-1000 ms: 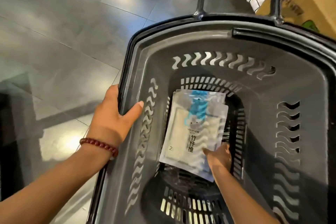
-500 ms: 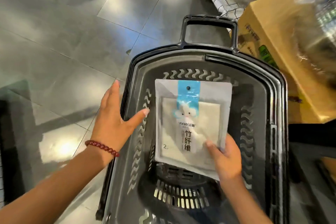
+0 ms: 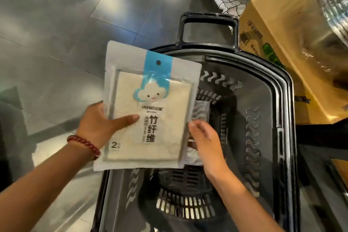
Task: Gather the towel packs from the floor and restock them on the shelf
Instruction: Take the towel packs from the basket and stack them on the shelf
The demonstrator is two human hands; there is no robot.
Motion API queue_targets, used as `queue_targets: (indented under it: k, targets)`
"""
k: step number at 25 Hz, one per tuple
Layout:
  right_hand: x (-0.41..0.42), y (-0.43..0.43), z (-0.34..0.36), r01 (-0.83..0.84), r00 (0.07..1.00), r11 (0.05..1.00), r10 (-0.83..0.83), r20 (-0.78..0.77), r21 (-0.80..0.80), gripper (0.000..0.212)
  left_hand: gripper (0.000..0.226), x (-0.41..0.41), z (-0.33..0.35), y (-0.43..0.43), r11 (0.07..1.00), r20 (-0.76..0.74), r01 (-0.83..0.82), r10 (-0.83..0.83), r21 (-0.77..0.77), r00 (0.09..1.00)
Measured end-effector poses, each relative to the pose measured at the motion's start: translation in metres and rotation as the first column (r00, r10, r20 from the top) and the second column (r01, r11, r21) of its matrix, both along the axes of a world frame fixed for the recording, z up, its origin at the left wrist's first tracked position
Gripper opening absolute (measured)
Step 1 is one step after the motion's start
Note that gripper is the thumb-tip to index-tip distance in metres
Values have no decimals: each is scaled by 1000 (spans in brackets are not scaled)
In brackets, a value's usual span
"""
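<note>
The gathering looks done and the restocking step is in hand: the packs are lifted clear, above the basket (image 3: 280, 100), not yet on any shelf.

The left grip (image 3: 96, 124) pinches the front pack (image 3: 150, 103) at its lower left edge, with the thumb (image 3: 128, 119) laid across the face and the fingers hidden behind. The pack stands upright above and to the right of that grip, label facing the camera and hang hole (image 3: 158, 62) at the far end from it.

The right grip (image 3: 205, 143) sits just beside the front pack's right edge. Its fingers curl over a second pack (image 3: 201, 111) that lies behind the first. It shows only as a strip above and below the knuckles, and it seems pinched there, though blur hides the thumb. A box (image 3: 278, 30) stands well off to that grip's far right.

No shelf is in view, so the next move probably calls for turning toward it. The film looks slick, so each pinch should be firm. The hole suggests a peg, and the pack's top edge would then have to lead.
</note>
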State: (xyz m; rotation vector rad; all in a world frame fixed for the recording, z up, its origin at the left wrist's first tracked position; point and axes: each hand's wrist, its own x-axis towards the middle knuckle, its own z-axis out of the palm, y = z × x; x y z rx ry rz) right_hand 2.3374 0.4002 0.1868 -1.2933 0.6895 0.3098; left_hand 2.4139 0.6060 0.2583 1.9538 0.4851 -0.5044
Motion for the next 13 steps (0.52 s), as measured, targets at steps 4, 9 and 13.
queue_targets:
  k: [4, 9, 13]
  targets:
    - [-9, -20, -98, -106, 908, 935, -47, -416, -338, 26, 47, 8, -15, 18, 992, -10, -116, 116, -45, 993]
    - [-30, -20, -175, -454, 822, 747, 140, -552, -486, 46, 98, 7, -29, 32, 982, -11, -85, 84, -170, 996]
    - [-27, -8, -193, -433, 810, 717, 44, -585, -546, 42, 85, 7, -39, 37, 979, 36, -73, 81, -188, 996]
